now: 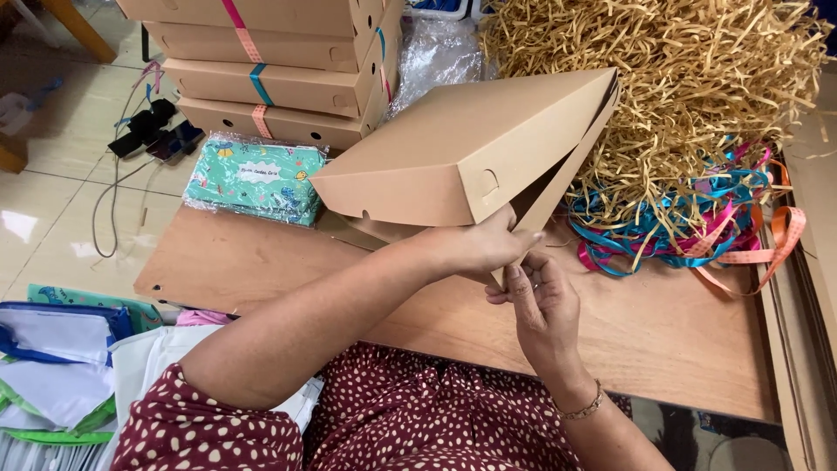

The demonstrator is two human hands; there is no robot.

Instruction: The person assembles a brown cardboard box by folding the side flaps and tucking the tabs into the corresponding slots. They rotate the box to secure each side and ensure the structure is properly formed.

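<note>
A flat brown cardboard box [462, 144] is held tilted above a wooden board [261, 262], its lid partly lifted at the right side. My left hand [488, 244] grips the box's near front corner. My right hand [540, 301] sits just below it, fingers touching the lower flap at that same corner. Behind the box lies a big heap of golden paper shred [680, 70].
Several closed brown boxes tied with coloured ribbon are stacked [279, 78] at the back left. A green printed packet [257, 179] lies beside them. Blue, pink and orange ribbons [689, 227] tangle at the right. Bags [61, 366] lie on the floor at the left.
</note>
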